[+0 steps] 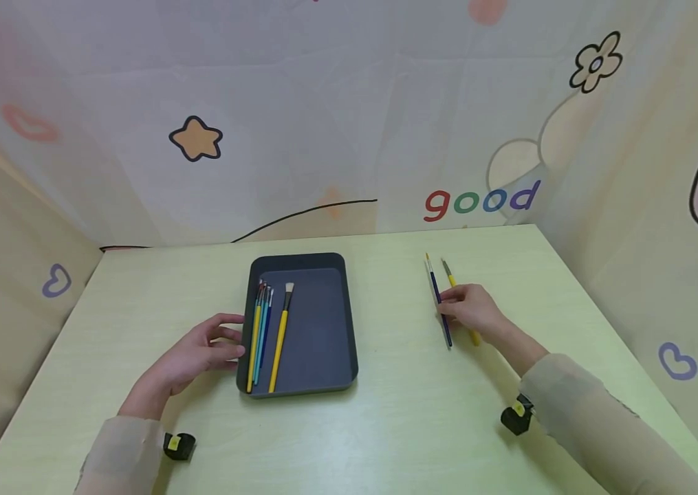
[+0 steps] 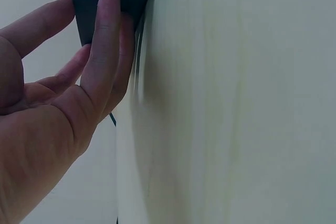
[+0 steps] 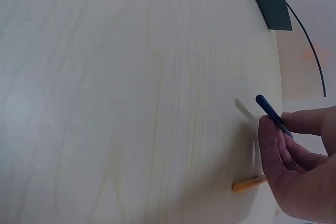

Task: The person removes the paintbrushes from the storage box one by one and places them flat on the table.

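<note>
My right hand (image 1: pixel 475 309) pinches a dark blue paintbrush (image 1: pixel 434 280) between thumb and fingers, bristles pointing away from me. In the right wrist view, the handle end (image 3: pixel 266 106) of that brush stands off the table. Beneath the same hand lies a yellow paintbrush (image 1: pixel 450 276), partly hidden by it. A dark grey tray (image 1: pixel 324 330) is left of centre. In it several paintbrushes, yellow, teal and dark blue, lie bunched along the left wall, with one wide flat yellow paintbrush (image 1: pixel 281 333) apart from them. Relaxed fingers of my left hand (image 1: pixel 197 350) touch the tray's left outer side.
The pale wood-grain table (image 1: pixel 386 426) ends at the back against a printed cloth wall (image 1: pixel 299 137), with more cloth on both sides. A small black device (image 1: pixel 179 447) sits at the left wrist, another (image 1: pixel 516 416) at the right.
</note>
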The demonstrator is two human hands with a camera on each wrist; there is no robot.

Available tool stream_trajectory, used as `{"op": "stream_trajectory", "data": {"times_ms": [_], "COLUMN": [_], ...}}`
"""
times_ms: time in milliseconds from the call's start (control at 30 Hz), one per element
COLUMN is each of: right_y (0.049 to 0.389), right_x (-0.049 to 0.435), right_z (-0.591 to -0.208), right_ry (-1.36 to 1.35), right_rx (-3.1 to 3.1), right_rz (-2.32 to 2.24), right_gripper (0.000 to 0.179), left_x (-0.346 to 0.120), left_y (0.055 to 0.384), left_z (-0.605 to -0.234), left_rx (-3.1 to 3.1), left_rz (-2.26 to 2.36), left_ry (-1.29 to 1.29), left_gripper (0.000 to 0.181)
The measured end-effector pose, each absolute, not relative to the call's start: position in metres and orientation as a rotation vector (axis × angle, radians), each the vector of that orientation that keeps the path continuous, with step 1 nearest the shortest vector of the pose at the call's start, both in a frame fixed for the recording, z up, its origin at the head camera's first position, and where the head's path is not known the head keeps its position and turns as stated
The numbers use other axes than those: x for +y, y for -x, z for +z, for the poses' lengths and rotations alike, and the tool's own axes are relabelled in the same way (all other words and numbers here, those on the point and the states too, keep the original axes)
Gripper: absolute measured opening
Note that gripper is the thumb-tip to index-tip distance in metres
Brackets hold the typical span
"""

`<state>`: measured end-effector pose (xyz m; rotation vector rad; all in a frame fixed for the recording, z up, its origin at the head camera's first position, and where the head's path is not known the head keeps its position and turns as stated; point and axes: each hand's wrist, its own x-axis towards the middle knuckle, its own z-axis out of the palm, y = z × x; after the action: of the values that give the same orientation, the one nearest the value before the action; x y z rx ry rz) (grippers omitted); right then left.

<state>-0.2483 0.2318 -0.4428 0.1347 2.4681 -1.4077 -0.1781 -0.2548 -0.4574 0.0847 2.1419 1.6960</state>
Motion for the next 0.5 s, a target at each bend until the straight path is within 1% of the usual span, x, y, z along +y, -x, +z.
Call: {"op": "stream_trajectory", "data": {"times_ms": [167,500], "right_y": [0.251,0.259], "right_x": [0.231,0.232], "right_z": [-0.443,-0.446], "right_ry": [-0.156,-0.061], "right_rx": [2.553,2.679], "right_rz": [-1.325,-1.122], "right_gripper": [0.033,0.031], "left_x": [-0.255,-0.255], "left_y": [0.178,0.177], "left_z": [-0.457,-0.457], "left_rx": [2.143,2.138], "left_rz": [1.695,1.7], "left_ry": [-0.081,-0.096], "left_gripper": [0.064,0.064]}}
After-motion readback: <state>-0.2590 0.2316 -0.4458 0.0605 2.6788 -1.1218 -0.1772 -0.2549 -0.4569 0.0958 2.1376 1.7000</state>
